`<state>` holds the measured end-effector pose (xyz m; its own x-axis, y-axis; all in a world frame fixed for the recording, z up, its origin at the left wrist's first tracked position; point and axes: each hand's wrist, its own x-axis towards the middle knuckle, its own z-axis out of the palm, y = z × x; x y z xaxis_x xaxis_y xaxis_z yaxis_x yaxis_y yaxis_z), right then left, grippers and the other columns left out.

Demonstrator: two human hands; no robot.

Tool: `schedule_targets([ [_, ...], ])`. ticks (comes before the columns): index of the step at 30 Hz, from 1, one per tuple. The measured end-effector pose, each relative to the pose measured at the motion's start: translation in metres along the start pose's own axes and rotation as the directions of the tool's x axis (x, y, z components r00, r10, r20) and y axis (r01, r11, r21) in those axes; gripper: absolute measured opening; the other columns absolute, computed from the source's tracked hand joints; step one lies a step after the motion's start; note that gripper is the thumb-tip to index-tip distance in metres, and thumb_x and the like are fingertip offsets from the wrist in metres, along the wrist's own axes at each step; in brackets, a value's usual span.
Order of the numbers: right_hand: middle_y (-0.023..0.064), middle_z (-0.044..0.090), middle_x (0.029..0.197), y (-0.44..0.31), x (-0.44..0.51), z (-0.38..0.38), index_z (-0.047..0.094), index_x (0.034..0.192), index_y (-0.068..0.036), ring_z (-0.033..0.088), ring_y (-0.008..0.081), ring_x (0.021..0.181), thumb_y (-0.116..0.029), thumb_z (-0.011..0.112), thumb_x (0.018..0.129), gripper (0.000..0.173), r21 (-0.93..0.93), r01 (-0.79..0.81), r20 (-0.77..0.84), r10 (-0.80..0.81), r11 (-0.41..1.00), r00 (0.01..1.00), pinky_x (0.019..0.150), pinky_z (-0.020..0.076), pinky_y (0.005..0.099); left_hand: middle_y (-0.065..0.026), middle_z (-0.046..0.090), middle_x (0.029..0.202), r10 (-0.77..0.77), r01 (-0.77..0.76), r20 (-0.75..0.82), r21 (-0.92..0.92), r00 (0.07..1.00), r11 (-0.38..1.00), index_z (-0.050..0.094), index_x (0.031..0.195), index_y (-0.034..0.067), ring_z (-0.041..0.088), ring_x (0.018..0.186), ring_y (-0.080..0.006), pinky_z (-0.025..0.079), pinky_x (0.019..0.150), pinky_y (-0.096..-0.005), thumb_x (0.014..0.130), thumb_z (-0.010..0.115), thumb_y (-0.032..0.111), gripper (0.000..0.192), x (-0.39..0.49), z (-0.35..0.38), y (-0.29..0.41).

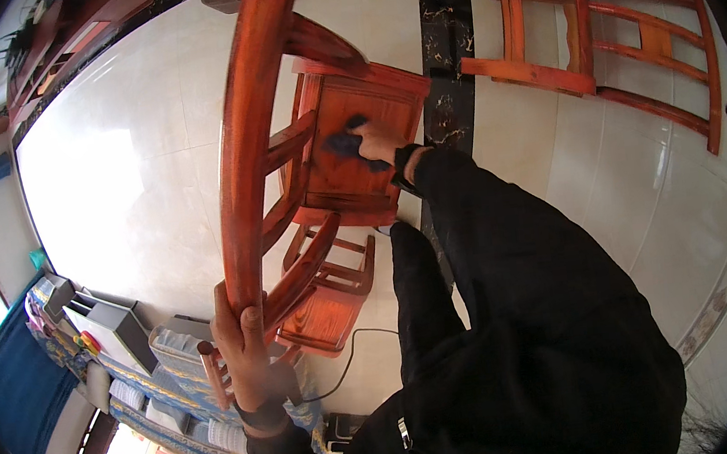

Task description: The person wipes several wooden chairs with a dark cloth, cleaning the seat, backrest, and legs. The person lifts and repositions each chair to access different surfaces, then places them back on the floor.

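A reddish-brown wooden chair (358, 111) is before me, its backrest rising close to the camera. My left hand (242, 336) grips one end of the thick top rail (247, 133) of that backrest. On the wooden seat, my right hand (378, 142) presses a dark blue cloth (345, 144), which is bunched under and around the fingers. Slats of the backrest cross between the rail and the seat. Part of the cloth is hidden by my hand.
Behind my left hand stands a second wooden chair (322, 311). At upper right is another wooden chair (547, 75). A dark cable (351, 361) curves over the tiled floor (168, 201). A sofa with blue patterned covers (181, 386) carries boxes (115, 326). A black marble strip (451, 111) runs along the floor.
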<state>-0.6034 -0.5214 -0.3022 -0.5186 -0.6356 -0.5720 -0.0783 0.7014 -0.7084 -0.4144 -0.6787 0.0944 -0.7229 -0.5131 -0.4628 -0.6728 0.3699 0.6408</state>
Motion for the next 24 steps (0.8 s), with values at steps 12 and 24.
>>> schedule_targets([
  [12,0.0213,0.042,0.122,-0.085,0.022,-0.023,0.053,0.137,-0.022,0.055,0.0466,0.094,-0.011,0.061,0.083,0.055,-0.334,0.127,-0.440,-0.274,0.934,0.855,0.077,0.0521,0.0504,-0.0134,0.060,0.090,0.081,-0.069,-0.109,0.112,0.991,0.991,0.048,0.127,-0.006,0.055,0.077,-0.0219,0.045,0.070,-0.0344,0.096,0.049,0.050,0.064,-0.017,0.012,-0.015],
  [24,0.0278,0.042,0.119,-0.098,-0.046,0.064,0.050,0.135,-0.013,0.055,0.0458,0.100,-0.008,0.058,0.086,0.051,-0.098,-0.125,-0.420,0.073,0.987,0.905,0.078,0.0545,0.0490,-0.0123,0.064,0.093,-0.005,0.014,-0.092,0.100,0.996,0.995,0.051,0.121,-0.002,0.059,0.081,-0.0177,0.046,0.073,-0.0313,0.095,0.047,0.054,0.061,-0.019,0.020,0.005],
])
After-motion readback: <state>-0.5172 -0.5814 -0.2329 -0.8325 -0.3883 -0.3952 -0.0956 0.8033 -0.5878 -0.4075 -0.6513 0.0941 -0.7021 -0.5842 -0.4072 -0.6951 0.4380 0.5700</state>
